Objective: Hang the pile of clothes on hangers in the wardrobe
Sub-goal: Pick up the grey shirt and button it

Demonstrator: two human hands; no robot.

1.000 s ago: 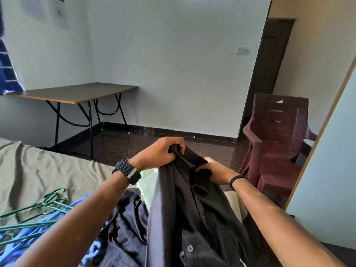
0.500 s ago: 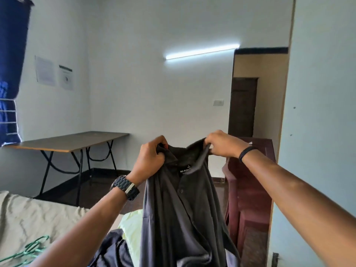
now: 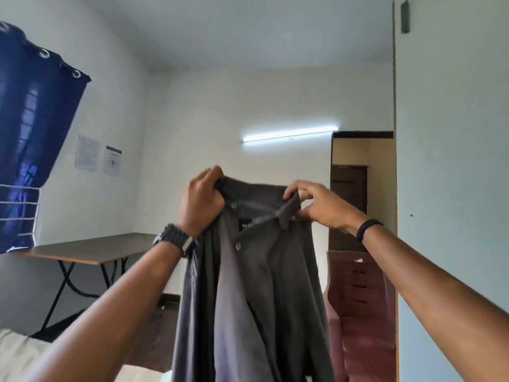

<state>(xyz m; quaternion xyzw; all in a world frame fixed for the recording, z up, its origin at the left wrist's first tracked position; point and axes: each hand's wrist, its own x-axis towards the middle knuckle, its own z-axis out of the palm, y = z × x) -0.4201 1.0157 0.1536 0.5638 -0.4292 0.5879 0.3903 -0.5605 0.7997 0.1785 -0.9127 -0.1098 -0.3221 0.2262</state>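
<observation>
Left hand [image 3: 202, 199] grips the shirt [image 3: 256, 285] at one collar end, right hand [image 3: 321, 206] pinches the other; shirt hangs below and between them, hem cut off. Judged early: no hanger in it yet, nothing hung. Beyond the hands, chair [image 3: 358, 304] partly hidden; hangers, pile, wardrobe interior out of view

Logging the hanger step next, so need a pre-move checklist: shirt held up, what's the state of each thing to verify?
1. Left hand grips the dark shirt at the collar: ok.
2. Right hand pinches the collar's other side: ok.
3. Shirt hangs freely below both hands, front facing the camera: ok.
4. Top buttons undone so a hanger can enter: cannot tell.
5. Hanger within view or reach: not ok, none visible now.
6. Wardrobe rail in view: not ok, only a pale panel at the right shows.
</observation>
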